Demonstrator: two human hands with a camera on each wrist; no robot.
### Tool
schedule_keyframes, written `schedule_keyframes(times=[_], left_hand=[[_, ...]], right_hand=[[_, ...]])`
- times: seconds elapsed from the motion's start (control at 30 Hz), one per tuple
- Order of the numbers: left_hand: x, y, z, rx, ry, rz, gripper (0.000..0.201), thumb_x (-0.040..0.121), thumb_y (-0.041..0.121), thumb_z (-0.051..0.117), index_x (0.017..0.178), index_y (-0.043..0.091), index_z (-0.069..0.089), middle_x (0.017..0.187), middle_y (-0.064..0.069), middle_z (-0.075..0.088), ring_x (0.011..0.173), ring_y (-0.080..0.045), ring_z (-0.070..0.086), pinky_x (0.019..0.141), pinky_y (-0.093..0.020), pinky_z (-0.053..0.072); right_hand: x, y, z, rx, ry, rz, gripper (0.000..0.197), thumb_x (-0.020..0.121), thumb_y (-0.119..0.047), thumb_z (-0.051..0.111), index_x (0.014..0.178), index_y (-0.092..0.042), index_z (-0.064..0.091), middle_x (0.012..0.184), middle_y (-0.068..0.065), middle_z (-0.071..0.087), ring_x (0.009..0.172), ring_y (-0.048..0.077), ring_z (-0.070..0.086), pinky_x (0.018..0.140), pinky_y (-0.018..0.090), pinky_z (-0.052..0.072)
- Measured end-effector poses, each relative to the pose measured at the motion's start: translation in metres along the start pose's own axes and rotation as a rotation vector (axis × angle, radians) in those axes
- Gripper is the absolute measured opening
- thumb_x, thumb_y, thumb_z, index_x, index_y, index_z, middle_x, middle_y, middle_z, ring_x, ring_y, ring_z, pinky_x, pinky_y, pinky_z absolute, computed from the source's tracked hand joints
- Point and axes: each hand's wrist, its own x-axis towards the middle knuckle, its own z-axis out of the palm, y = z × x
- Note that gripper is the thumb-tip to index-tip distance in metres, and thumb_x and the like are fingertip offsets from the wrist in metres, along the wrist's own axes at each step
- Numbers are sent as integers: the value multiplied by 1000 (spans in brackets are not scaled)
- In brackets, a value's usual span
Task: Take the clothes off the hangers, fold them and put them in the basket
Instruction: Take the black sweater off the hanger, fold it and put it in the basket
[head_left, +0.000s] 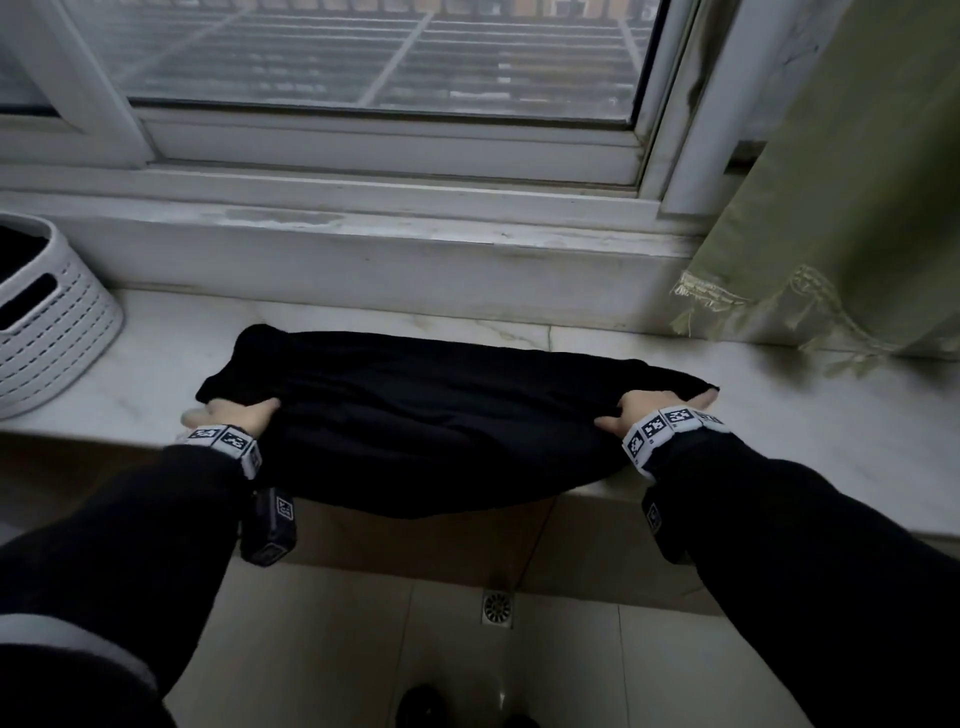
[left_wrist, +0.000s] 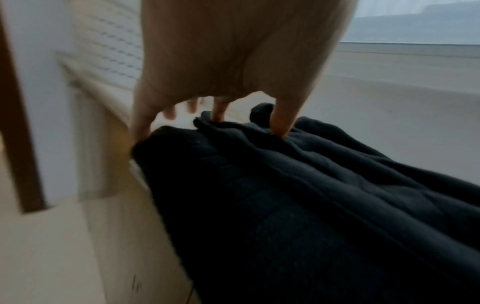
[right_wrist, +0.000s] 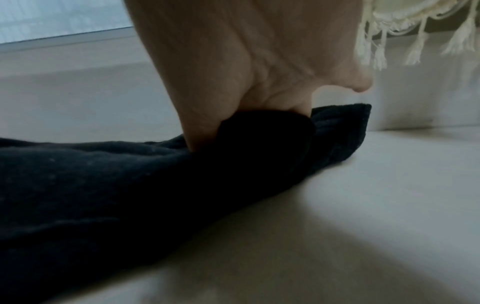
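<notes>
A black garment (head_left: 415, 415) lies crosswise on the pale marble ledge (head_left: 805, 431), and its near part hangs over the front edge. My left hand (head_left: 234, 413) holds the garment's left end. In the left wrist view the thumb (left_wrist: 283, 123) presses on top of the black garment (left_wrist: 285, 195) and the other fingers reach down behind its edge. My right hand (head_left: 652, 410) grips the right end. The right wrist view shows the right hand (right_wrist: 249, 115) curled round a bunched fold of the garment (right_wrist: 103, 174). A white perforated basket (head_left: 57, 332) with dark cloth inside stands on the ledge at far left.
A window with a white frame (head_left: 395, 156) rises behind the ledge. A green fringed curtain (head_left: 841, 208) hangs at the right, with its tassels (right_wrist: 376, 51) close to my right hand. Below is tiled floor with a drain (head_left: 497, 607). No hangers are in view.
</notes>
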Motion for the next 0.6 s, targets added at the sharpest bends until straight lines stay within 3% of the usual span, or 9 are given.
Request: schedule_keyframes(times=[0.07,0.13,0.2,0.27,0.33,0.37,0.43,0.47,0.6], left_hand=[[2,-11,-1,-238,-55,-182,85,67,43,71,131,-3,40,132,-25,47,117,-39,51,103,-42,40],[8,-18,-1,-414,-163,-231,59,72,35,72,117,3,51,117,-22,57,80,-32,61,68,-39,58],[10,-24,1,-390,-280,-137,31,84,23,63,108,6,55,92,-15,59,52,-16,59,36,-21,50],[10,-24,0,-300,-281,-62,10,89,12,55,82,6,53,61,-8,60,27,-5,51,27,-15,40],[13,-15,-8,-227,-236,10,27,88,4,53,63,6,45,28,-1,51,19,-6,45,30,-18,41],[16,-8,-14,-218,-211,58,24,87,5,55,64,2,48,30,-5,53,25,-13,52,38,-21,46],[22,8,-29,-177,-99,179,15,84,14,60,77,3,54,65,-21,68,63,-29,69,65,-34,54],[25,15,-36,-131,-30,239,15,84,18,60,81,5,55,82,-24,67,82,-35,66,76,-38,51],[37,40,-46,-68,104,350,21,86,18,57,97,0,60,107,-28,63,104,-40,58,87,-39,43]], right_hand=[[-1,-2,1,-16,29,29,39,88,-60,42,96,-30,64,118,0,63,125,25,45,109,68,-1],[-3,-6,1,-52,50,33,41,90,-58,41,105,-29,65,121,1,60,129,25,40,109,66,1],[-5,-9,-1,-54,50,31,44,90,-58,40,106,-27,65,123,2,59,130,26,38,110,66,3],[-2,-9,-3,-38,38,32,47,89,-61,39,106,-25,65,126,3,56,132,27,35,109,66,4],[0,-9,-5,-27,28,31,49,89,-62,38,104,-24,65,127,4,55,134,27,32,109,66,5],[2,-9,-5,-24,35,29,49,89,-62,38,104,-23,65,126,4,55,134,27,31,109,66,6],[8,-13,-2,-15,53,38,49,89,-61,39,107,-23,64,125,5,55,132,27,32,109,66,9],[11,-16,0,-8,68,49,49,89,-61,39,108,-23,64,124,6,55,131,28,32,109,65,11],[24,-27,11,71,168,110,50,89,-59,42,114,-21,61,130,8,50,129,29,33,110,63,15]])
